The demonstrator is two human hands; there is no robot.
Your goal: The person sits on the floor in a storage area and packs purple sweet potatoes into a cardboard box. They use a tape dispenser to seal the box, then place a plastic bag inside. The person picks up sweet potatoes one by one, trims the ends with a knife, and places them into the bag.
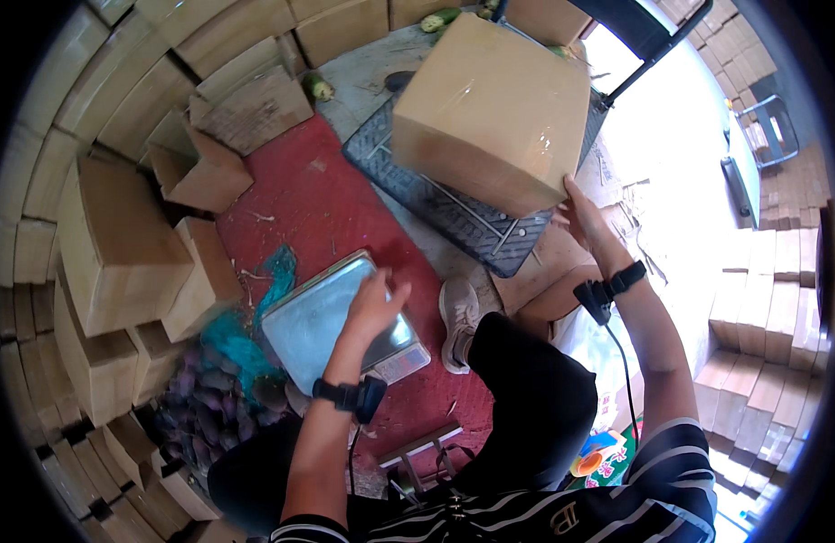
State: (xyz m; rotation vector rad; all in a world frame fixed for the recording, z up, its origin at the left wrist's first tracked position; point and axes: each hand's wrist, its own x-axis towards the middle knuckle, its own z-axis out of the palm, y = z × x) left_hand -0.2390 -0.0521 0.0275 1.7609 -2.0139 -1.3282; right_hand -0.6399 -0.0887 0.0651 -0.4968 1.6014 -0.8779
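A large closed cardboard box (pixel 494 109) sits on the dark ribbed deck of a platform cart (pixel 472 226). My right hand (pixel 582 215) is at the box's near right lower corner, fingers spread, the index finger touching its edge. Over the shiny metal plate of a weighing scale (pixel 322 317) hovers my left hand (pixel 372 303), slightly blurred, its fingers loosely bent and apart with nothing in them. The scale lies on a red mat (pixel 295 195), its plate bare. Each of my wrists wears a black strapped device with a cable.
Purple root vegetables (pixel 209 407) and teal netting (pixel 232 344) lie left of the scale. Open cardboard boxes (pixel 128 244) stand along the left, before stacked cartons. Green vegetables (pixel 318 87) rest on the floor beyond the mat. A small metal-framed stool (pixel 422 443) is near my legs.
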